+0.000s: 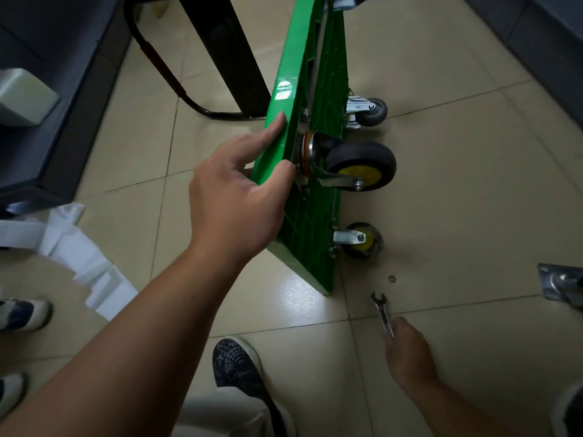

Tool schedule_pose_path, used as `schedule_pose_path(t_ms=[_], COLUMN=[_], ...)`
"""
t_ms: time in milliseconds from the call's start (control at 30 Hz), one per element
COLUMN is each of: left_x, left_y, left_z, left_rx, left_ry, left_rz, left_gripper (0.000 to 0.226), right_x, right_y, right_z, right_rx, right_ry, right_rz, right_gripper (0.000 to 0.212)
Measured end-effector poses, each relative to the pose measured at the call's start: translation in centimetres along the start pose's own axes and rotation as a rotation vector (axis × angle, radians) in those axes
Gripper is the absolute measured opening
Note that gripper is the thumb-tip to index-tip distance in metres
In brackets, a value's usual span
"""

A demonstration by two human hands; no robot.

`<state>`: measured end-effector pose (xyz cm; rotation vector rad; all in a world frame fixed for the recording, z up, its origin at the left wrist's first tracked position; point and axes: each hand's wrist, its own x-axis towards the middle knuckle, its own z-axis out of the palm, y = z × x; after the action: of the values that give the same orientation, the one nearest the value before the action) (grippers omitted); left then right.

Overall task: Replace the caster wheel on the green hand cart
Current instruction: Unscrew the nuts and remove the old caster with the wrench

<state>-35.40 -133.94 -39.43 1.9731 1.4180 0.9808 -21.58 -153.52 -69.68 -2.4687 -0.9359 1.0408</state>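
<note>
The green hand cart [310, 74] stands on its edge on the tiled floor, underside facing right. My left hand [239, 197] grips its near edge, fingers on the top face and thumb next to a large black caster with a yellow hub [362, 167]. Lower down sits a smaller caster [362, 239], and a grey caster [372, 111] is farther back. My right hand [407, 351] holds the handle of a small open-end wrench [381, 312] that lies low over the floor. A small washer [392, 278] lies on the tile beside it.
A loose metal caster plate [561, 285] lies at the right edge. The cart's black handle [164, 67] curves across the floor at the back left, next to a dark cabinet [47, 121]. White paper [82, 260] lies at the left. My shoe [236, 367] is below, and other shoes [22, 313] at the left.
</note>
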Motion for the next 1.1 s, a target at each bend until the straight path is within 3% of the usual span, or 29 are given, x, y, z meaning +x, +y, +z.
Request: schedule_pose_path(t_ms=[200, 333, 533, 767, 967, 1100], left_x=[0.0, 0.0, 0.2, 0.2, 0.1, 0.1], left_y=[-0.3, -0.7, -0.9, -0.9, -0.9, -0.9], left_z=[0.0, 0.1, -0.1, 0.1, 0.0, 0.0], left_rx=[-0.028, -0.032, -0.036, -0.064, -0.067, -0.069], left_ry=[0.003, -0.006, -0.008, -0.023, -0.006, -0.017], left_rz=[0.023, 0.052, 0.086, 0.076, 0.082, 0.078], left_gripper=[0.046, 0.046, 0.045, 0.046, 0.046, 0.046], right_x=[1.6, 2.2, 3.7, 4.6, 4.0, 3.7], right_y=[-0.1, 0.5, 0.4, 1.1, 2.2, -0.2], right_z=[1.4, 2.2, 2.3, 1.9, 1.3, 0.3], right_rx=[0.006, 0.088, 0.067, -0.196, -0.213, 0.065], right_ry=[-0.026, -0.002, -0.036, -0.057, -0.068, 0.014], right_rz=[0.061, 0.109, 0.250, 0.235, 0.225, 0.233], right_gripper=[0.007, 0.029, 0.005, 0.011, 0.004, 0.021])
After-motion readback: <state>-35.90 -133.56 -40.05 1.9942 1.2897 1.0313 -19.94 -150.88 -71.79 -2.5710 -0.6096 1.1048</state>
